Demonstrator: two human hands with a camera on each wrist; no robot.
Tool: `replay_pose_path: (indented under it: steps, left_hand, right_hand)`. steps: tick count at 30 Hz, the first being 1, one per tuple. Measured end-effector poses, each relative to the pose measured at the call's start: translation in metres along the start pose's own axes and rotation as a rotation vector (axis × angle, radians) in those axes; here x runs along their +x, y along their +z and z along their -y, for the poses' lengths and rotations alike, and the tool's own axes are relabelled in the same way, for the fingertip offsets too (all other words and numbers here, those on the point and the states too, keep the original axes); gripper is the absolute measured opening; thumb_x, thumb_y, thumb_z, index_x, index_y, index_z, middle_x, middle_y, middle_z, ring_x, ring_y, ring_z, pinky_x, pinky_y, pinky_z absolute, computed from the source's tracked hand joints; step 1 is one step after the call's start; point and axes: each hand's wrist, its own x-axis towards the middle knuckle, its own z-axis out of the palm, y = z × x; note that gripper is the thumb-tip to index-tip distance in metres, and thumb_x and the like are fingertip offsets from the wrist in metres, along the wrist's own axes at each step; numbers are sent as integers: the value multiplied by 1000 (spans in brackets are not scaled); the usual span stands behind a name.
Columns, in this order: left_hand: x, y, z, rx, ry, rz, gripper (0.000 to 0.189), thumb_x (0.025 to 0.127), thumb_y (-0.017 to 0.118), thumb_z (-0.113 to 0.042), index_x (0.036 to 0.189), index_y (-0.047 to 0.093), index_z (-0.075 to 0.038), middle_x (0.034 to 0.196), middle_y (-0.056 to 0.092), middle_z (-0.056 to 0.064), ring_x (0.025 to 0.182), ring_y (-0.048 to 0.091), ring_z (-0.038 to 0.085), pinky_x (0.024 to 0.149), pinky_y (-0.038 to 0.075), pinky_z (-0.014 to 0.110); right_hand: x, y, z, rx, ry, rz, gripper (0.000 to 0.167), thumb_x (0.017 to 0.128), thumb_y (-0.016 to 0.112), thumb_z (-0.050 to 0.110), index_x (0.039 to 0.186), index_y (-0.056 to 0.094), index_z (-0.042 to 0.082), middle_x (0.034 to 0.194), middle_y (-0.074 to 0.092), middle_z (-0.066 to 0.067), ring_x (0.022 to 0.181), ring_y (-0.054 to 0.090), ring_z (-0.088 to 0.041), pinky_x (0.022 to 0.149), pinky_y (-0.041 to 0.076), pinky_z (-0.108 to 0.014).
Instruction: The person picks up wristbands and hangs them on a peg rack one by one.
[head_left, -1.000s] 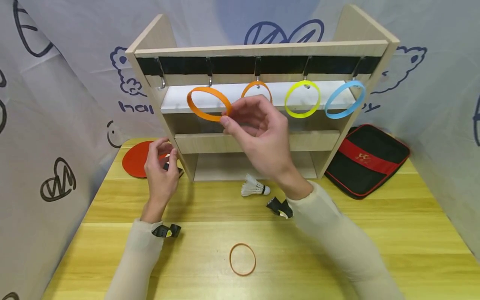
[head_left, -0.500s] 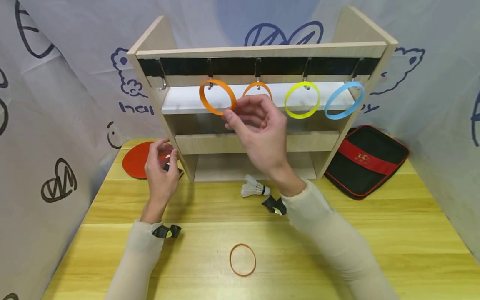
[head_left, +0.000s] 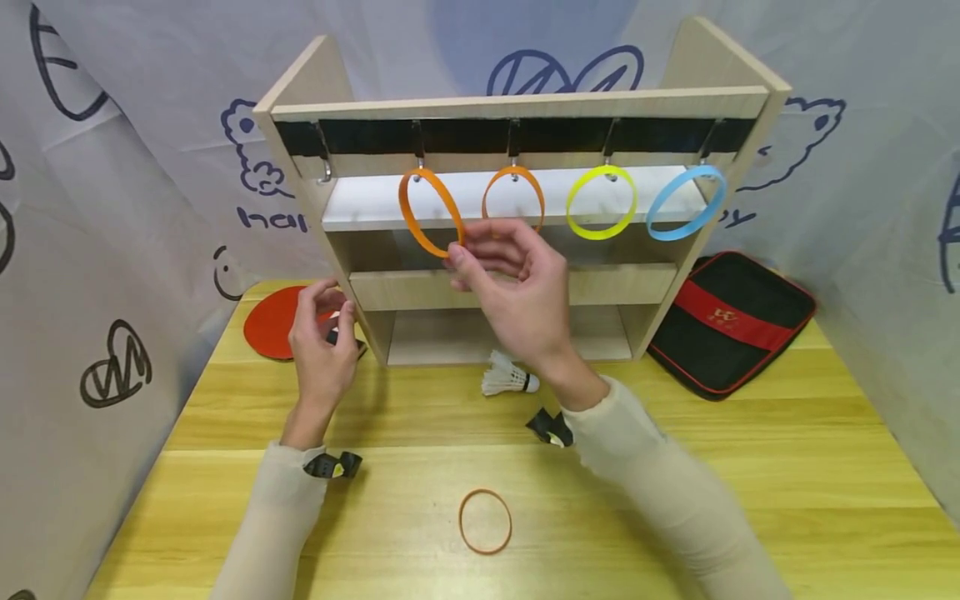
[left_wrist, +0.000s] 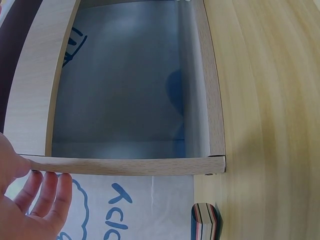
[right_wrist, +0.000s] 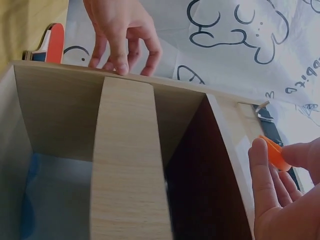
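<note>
With thumb and fingertips my right hand [head_left: 521,292] pinches the lower right of an orange silicone wristband [head_left: 431,212]. The band's top is at the second hook [head_left: 419,167] from the left; whether it hangs on it is hard to tell. My left hand [head_left: 322,346] grips the left side panel of the wooden shelf [left_wrist: 125,166], thumb and fingers on either side of its edge. Another orange wristband [head_left: 542,187], a yellow wristband [head_left: 634,196] and a blue wristband [head_left: 686,231] hang from the hooks to the right. The leftmost hook [head_left: 326,167] bears no band.
A thin orange-brown band [head_left: 485,552] lies on the wooden table [head_left: 405,517]. Near the shelf's foot lies a shuttlecock [head_left: 510,375]. A red table tennis bat [head_left: 270,325] is behind my left hand. A black and red case [head_left: 731,325] leans by the shelf's right side.
My right hand has brought the orange wristband right and up to the second hook, then lowered, and the band has turned more upright. The left hand has stayed on the shelf's side.
</note>
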Motion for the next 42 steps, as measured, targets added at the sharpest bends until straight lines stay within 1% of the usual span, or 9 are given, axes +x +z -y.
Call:
replay_pose_path:
  steps: [3,7,9,15,19,27,30,37,42]
  left_hand:
    - [0,0,1,2,1,-4,33,104,65,6,136,62,9,115,69,29,105,63,2,93,55,6]
    - [0,0,1,3,1,-7,32,103,65,7,136,62,9,115,69,29,104,63,2,92,55,7]
    - [0,0,1,2,2,-6,32,103,65,7,135,62,9,114,69,30,104,63,2,92,56,7]
    - [1,0,1,9,11,-5,32,104,66,6,135,62,9,115,69,29,104,63,2,92,55,6]
    - [0,0,0,7,15,-5,32,104,66,6,135,62,9,114,69,30,104,63,2,92,56,6]
    - [1,-1,-1,10,11,0,32,104,66,6,136,62,9,115,69,30,104,63,2,92,55,6]
    - [0,-1,0,12,10,1,32,104,66,5,136,62,9,115,69,30,104,63,2,93,55,6]
    - [0,0,1,14,13,-2,32,104,66,6,136,62,9,115,69,30,105,62,3,93,54,5]
    - [0,0,2,19,15,-9,33,104,66,6,136,62,9,115,69,29,105,62,4,92,54,5]
  right_hand:
    - [-5,0,-6,2,2,17,24,98,75,-8,119,66,-16,107,78,-33,90,78,-51,74,70,-44]
    - [-12,-1,-12,-10,13,41,23,98,74,-8,117,65,-18,106,78,-33,89,82,-30,73,70,-43]
    - [-16,-1,-15,-19,24,49,21,99,74,-7,116,66,-16,106,78,-32,89,82,-23,73,70,-42]
    - [-29,-2,-24,-55,96,78,17,99,74,-6,114,69,-11,103,79,-28,88,80,-21,73,70,-40]
    - [-39,-5,-31,-98,131,110,16,98,75,-5,113,71,-9,103,79,-26,86,79,-13,72,70,-38]
    - [-65,-14,-45,-202,174,193,8,101,76,3,109,75,0,96,81,-16,79,78,-17,65,67,-33]
    - [-73,-19,-49,-244,194,227,6,101,76,5,107,76,2,94,81,-14,80,78,-18,63,66,-30]
    - [-88,-29,-54,-305,247,312,6,100,75,2,106,76,2,93,81,-15,84,79,-22,69,67,-27]
    - [-99,-33,-59,-340,274,366,5,100,76,2,105,76,3,92,81,-15,83,78,-18,72,68,-32]
